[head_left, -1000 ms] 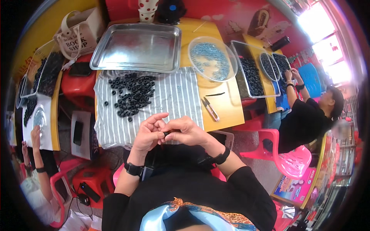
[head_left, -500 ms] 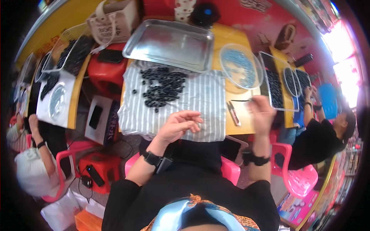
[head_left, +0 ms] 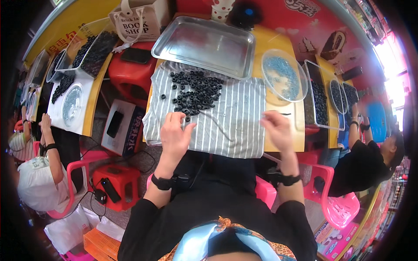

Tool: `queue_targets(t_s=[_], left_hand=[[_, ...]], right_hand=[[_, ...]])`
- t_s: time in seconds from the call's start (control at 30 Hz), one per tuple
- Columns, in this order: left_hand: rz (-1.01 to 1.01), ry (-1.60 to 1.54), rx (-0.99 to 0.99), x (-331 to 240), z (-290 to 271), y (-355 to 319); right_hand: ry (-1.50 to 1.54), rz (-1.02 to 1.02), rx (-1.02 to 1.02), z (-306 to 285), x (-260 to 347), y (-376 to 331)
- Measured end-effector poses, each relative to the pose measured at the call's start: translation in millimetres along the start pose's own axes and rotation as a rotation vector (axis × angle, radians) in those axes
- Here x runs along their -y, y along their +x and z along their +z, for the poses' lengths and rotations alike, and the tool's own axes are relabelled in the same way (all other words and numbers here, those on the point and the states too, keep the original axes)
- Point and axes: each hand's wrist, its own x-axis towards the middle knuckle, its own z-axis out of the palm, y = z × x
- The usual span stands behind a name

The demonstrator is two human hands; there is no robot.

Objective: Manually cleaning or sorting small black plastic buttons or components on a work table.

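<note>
Small black ring-like pieces (head_left: 198,91) lie in a loose heap on a grey-and-white striped cloth (head_left: 241,117). My left hand (head_left: 173,135) is over the cloth's near edge, thumb apart from the fingers, with the fingertips beside the closest pieces. No held thing shows in it. On the other side, above the cloth's right edge, is my right hand (head_left: 278,130). Its fingers are bent and smeared by motion, so what they hold, if anything, cannot be told. A thin dark stick (head_left: 285,114) shows just beyond it. One thin, dark curved line crosses the cloth between the hands.
Behind the heap lies a metal tray (head_left: 204,43). A clear round tub (head_left: 285,76) of pale blue bits stands right of it. Red stools (head_left: 133,71) and a side table (head_left: 74,108) are to the left. People sit at both sides, with a black-shirted person (head_left: 361,161) at right.
My left hand has moved left and up toward the black pieces, its thumb now spread. My right hand has shifted left to the cloth's edge. The view has turned slightly.
</note>
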Motion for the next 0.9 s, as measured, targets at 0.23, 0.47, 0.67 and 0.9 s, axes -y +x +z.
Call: queue_targets(t_s=[0.23, 0.47, 0.67, 0.9], left_hand=[[-0.003, -0.105, 0.102, 11, 8, 5], [-0.564, -1.531, 0.479, 0, 25, 0], [-0.630, -1.696, 0.576, -9, 44, -4], [-0.647, -1.702, 0.607, -20, 55, -10]], right_hand=[[-0.257, -0.256, 0.097, 82, 37, 17], [-0.128, -0.236, 0.115, 90, 33, 20], [0.155, -0.328, -0.037, 85, 67, -6], [-0.151, -0.555, -0.200, 100, 61, -15]])
